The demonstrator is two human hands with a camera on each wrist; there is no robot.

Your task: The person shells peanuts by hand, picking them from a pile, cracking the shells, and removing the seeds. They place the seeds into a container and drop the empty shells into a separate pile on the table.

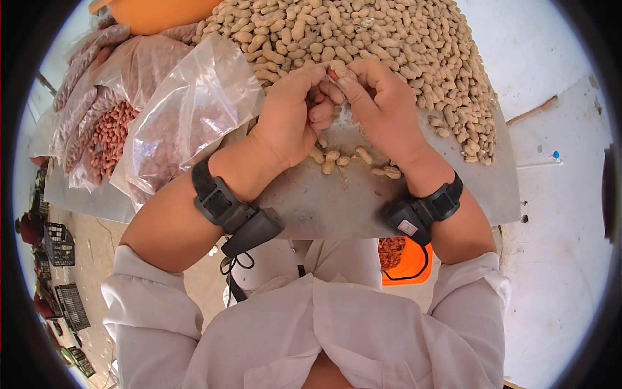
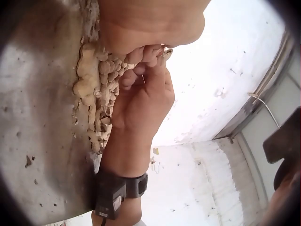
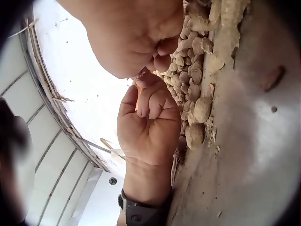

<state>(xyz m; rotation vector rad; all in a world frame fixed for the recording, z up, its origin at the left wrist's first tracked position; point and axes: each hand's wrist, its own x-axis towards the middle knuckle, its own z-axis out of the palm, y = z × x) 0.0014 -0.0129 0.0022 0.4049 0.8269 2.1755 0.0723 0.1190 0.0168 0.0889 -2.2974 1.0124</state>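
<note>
Head view: clear, crinkled plastic bags (image 1: pixel 188 117) lie at the left of the table (image 1: pixel 324 201), each filled with red-skinned kernels. An orange bowl (image 1: pixel 159 13) sits at the top edge, its contents out of sight. Below the table's near edge, an orange tub (image 1: pixel 405 272) also holds red kernels.

A heap (image 1: pixel 363 32) of pale, knobbly peanuts in their shells covers the far half of the dull grey, speckled metal table. A few loose ones (image 1: pixel 337 159) lie between the wrists.

The left hand (image 1: pixel 288 113) and the right hand (image 1: pixel 382 107) meet at the heap's near edge. Their fingers are curled, and both pinch one pod (image 1: pixel 337 68) between thumbs and fingertips, just above the table. In the left wrist view the pod (image 2: pixel 165 52) shows as a small tan tip between the fingertips.
</note>
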